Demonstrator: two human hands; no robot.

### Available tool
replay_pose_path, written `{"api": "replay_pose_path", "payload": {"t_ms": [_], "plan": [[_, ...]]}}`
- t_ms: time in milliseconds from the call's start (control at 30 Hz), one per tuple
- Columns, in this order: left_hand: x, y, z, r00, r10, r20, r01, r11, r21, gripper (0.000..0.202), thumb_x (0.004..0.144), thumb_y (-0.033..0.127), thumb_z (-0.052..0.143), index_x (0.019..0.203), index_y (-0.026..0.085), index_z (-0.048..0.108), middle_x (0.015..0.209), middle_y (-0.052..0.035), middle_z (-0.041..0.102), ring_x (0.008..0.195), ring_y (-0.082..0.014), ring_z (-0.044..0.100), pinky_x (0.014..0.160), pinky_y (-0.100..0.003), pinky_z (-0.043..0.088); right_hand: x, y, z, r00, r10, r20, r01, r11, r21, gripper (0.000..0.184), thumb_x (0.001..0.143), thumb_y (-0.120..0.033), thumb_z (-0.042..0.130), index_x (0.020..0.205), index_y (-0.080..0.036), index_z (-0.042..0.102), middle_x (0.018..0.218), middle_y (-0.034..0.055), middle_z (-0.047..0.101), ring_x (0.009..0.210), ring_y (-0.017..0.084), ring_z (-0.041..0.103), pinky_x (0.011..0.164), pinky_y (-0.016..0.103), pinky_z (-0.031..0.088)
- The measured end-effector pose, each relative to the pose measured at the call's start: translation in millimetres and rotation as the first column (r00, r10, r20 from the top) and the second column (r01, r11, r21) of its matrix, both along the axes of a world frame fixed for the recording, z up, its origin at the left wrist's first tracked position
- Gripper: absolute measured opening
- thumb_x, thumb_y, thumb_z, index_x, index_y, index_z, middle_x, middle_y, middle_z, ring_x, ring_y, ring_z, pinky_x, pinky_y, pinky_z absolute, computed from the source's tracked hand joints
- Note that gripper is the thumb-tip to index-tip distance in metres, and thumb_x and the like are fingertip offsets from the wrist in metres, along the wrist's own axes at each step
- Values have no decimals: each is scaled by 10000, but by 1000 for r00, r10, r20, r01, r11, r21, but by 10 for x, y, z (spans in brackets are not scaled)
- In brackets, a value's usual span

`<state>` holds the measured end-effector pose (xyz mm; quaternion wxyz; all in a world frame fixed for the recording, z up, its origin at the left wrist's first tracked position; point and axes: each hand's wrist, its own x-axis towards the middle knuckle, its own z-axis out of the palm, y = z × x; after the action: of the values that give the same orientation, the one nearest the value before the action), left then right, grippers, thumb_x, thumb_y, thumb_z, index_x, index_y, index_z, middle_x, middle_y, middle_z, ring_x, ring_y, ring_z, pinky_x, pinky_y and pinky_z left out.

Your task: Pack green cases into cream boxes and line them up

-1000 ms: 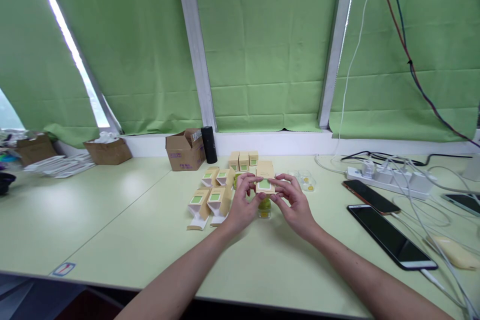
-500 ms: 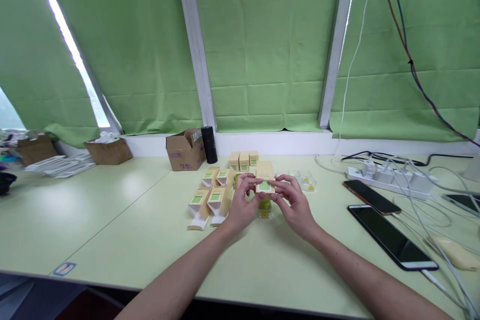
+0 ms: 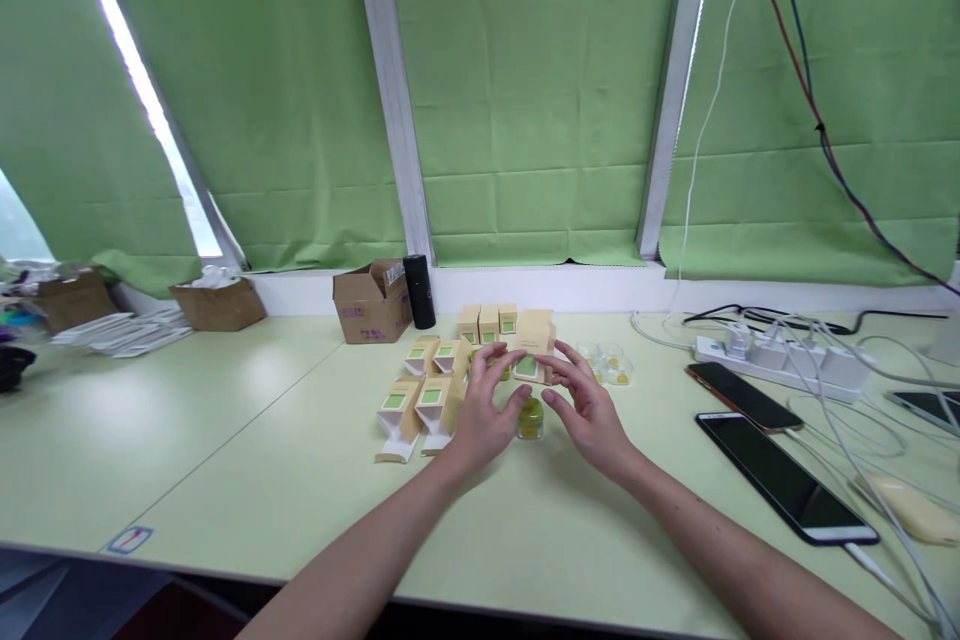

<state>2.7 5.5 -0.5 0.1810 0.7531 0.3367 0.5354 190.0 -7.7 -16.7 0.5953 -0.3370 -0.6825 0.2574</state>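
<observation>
1. Cream box [image 3: 535,328] stands just behind the green-lidded jar [image 3: 530,418], farther back than a moment ago; more of the jar's lid shows, so it looks easier to reach.
2. Left hand [image 3: 487,415] and right hand [image 3: 592,415] flank the jar, thumbs and fingers parted; whether fingertips touch the box, I cannot tell.
3. Left of the jar, open boxes [image 3: 448,402] crowd the left hand; behind it to the right lies a clear tray [image 3: 625,366].

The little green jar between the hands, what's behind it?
Beyond the green jar shows a tan box with a green label, partly covered by fingers. Whatever that box covers can't be seen.
</observation>
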Motion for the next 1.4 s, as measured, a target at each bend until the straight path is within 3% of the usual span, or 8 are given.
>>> {"api": "replay_pose_path", "payload": {"t_ms": [67,200,500,700,833,1000,1133,1400], "plan": [[-3,-3,-6,1000,-3,-13,3,1000,17,425,982,387,626,1404,357,592,1479,-88,437,1431,-271,422,1189,-472,385,6,-11,3,1000,10,26,-10,1000,-1,421,984,-473,620,1386,-349,633,1605,80,442,1585,312,222,1180,556,423],[-6,5,-1,1000,22,-15,-22,999,29,485,973,390,638,1449,347,559,1500,-92,472,1448,-284,411,1209,-502,356,8,-57,16,997,30,71,-30,1000,-8,485,991,-473,609,1461,-362,567,1630,75,433,1596,309,204,1239,613,293],[-5,72,-39,987,52,149,-37,994,-106,594,925,449,700,1463,287,506,1461,-117,560,1318,-286,543,1087,-448,443,-41,-154,52,983,135,123,-147,985,91,654,1033,-423,527,1626,-409,250,1716,20,262,1587,254,245,1281,560,260],[-6,143,-73,972,62,225,-33,990,-134,691,890,454,744,1469,265,419,1488,-140,530,1377,-285,514,1109,-433,425,-46,-200,55,960,150,236,-179,978,105,633,1043,-374,492,1629,-396,255,1694,0,312,1595,248,213,1293,554,246],[-43,226,-79,951,84,298,-39,987,-154,652,875,461,760,1404,244,447,1379,-136,597,1293,-266,580,1084,-418,451,-46,-187,27,955,163,248,-195,974,113,603,1024,-281,501,1597,-362,333,1620,47,439,1524,264,377,1254,552,342],[-107,333,-97,918,65,392,25,975,-221,584,856,445,767,1314,199,501,1317,-139,628,1186,-249,627,1012,-398,501,-33,-102,-65,940,-33,338,-11,992,127,480,940,-200,581,1408,-303,551,1422,96,602,1372,299,532,1143,547,467],[-153,427,-141,894,76,441,62,955,-291,612,752,403,841,1242,181,550,1269,-132,663,1142,-255,654,991,-393,514,-26,-37,-138,858,-150,491,133,989,69,526,871,-203,664,1381,-243,546,1379,122,617,1340,315,522,1077,517,497],[-210,474,-144,956,140,257,-23,911,-412,551,632,232,837,1154,157,678,1092,-107,744,1014,-276,676,825,-354,509,72,85,-160,749,-213,628,329,942,-73,437,867,-196,657,1299,-236,603,1269,112,684,1190,299,628,958,406,494]]}}
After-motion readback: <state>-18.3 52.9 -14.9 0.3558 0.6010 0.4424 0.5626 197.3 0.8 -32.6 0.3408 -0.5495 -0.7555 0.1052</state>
